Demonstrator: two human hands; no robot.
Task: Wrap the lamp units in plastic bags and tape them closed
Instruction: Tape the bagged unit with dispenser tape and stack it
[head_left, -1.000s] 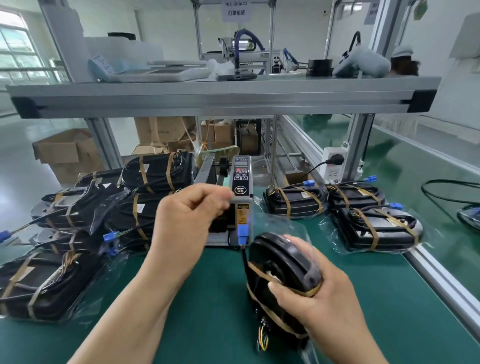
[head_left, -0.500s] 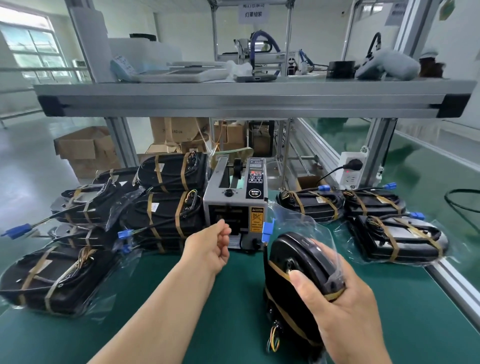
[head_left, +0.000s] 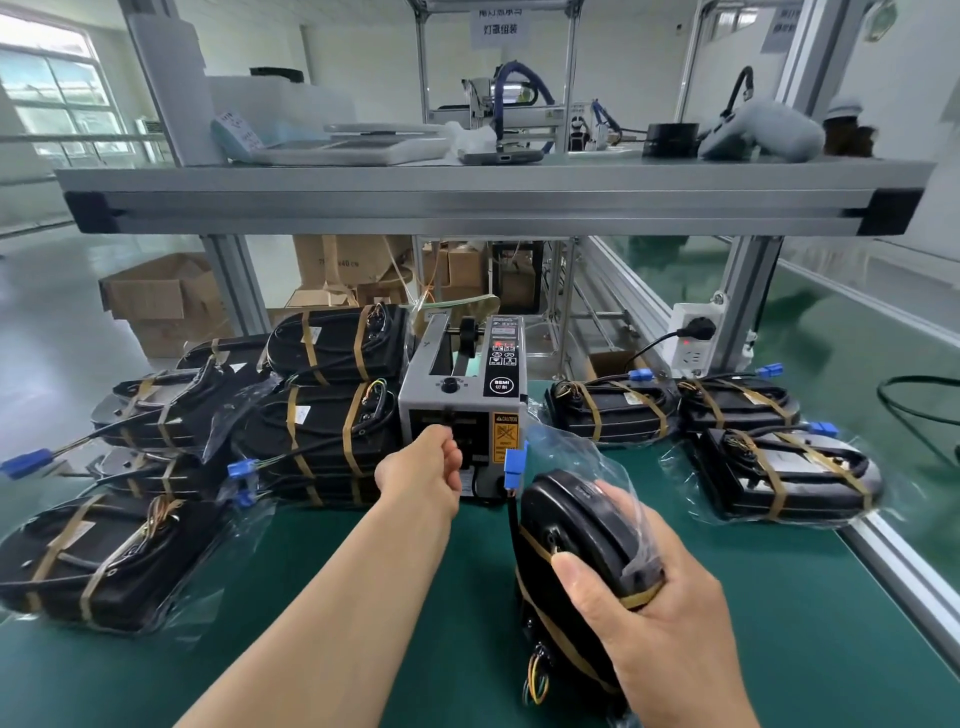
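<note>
My right hand (head_left: 670, 639) grips a black lamp unit (head_left: 566, 525) banded with tan tape, held on end on the green mat inside a clear plastic bag (head_left: 576, 441) whose open mouth sticks up. A blue connector (head_left: 515, 462) on its cable pokes out beside the bag. My left hand (head_left: 422, 465) reaches the outlet slot of the grey tape dispenser (head_left: 465, 400), thumb and fingers curled at the slot. Whether they pinch a strip of tape is hidden by the hand.
Bagged and taped lamp units are stacked on the left (head_left: 322, 431) and lie on the right (head_left: 784, 478). An aluminium shelf (head_left: 488, 200) spans overhead. A power socket (head_left: 693, 338) sits on the right post. The bench rail (head_left: 904, 566) runs along the right edge.
My left hand dropped from the dispenser's top, pulled back, then moved forward to the outlet slot. My right hand kept hold of the bagged lamp unit. The view tilted up slightly.
</note>
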